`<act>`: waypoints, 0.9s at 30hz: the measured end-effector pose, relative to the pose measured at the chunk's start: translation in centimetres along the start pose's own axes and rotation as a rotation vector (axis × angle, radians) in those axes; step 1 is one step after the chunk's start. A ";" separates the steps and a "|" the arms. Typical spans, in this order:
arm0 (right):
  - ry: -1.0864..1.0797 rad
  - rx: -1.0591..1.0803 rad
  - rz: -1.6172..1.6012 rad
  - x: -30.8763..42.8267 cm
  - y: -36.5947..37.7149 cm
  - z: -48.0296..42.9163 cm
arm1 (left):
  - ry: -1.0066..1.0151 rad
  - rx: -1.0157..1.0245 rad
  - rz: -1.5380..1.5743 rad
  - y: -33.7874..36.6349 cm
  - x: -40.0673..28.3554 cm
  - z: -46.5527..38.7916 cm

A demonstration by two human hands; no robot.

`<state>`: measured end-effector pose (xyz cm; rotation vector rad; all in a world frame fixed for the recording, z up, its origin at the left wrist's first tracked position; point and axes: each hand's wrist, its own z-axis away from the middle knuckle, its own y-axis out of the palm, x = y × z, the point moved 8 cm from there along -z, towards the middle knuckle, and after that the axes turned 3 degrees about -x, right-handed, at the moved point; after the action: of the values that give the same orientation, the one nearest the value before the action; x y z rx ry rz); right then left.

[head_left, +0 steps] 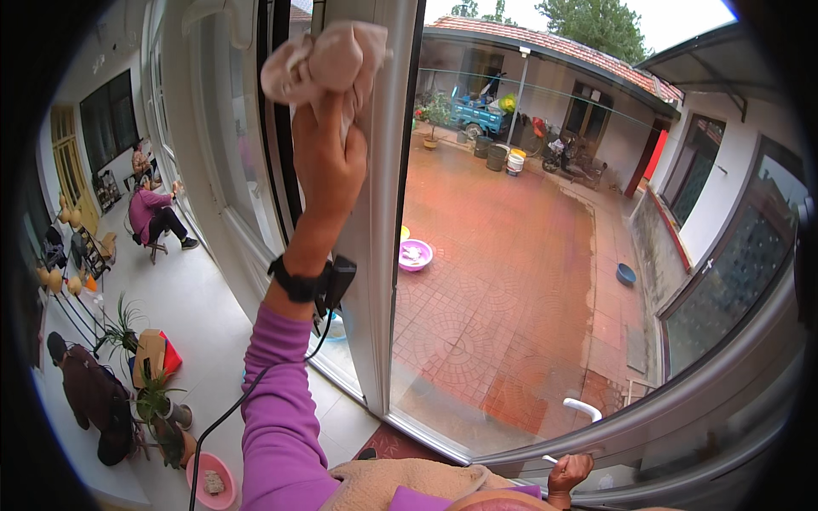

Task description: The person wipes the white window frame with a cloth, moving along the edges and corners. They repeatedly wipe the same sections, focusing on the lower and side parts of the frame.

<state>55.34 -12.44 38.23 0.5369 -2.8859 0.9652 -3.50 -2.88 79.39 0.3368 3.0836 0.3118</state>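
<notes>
My left hand (329,153) is raised in front of me and presses a pale, crumpled cloth (345,57) against the upper part of a white door or window frame (378,191). A dark strap with a small black device (339,281) and a cable sits on that wrist, below which a purple sleeve begins. Low on the right, my right hand (570,474) is closed around a white door handle (549,458) on the inner side of the glazed door. Another white handle (583,409) shows beyond the glass.
Through the glass lies a tiled courtyard (486,287) with basins, buckets and a blue cart (479,115). Indoors at left, a person in purple (150,207) sits on a stool, with others nearby. Potted plants (153,402), a cardboard box (148,358) and a pink basin (223,469) stand on the floor.
</notes>
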 end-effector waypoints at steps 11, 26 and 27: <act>-0.035 -0.027 0.009 0.8 -0.2 -0.4 | 0.084 0.105 0.151 -0.2 -1.8 -3.7; -0.031 -0.024 0.006 0.7 -0.2 -0.2 | -0.046 0.110 0.244 -0.2 -2.7 -8.4; -0.026 -0.021 0.011 0.7 -0.2 -0.2 | -0.106 0.107 0.351 -0.3 -2.3 -9.2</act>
<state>54.73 -12.69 38.64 0.5367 -2.9217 0.9358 -1.71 -5.44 88.34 0.8708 2.9311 0.1280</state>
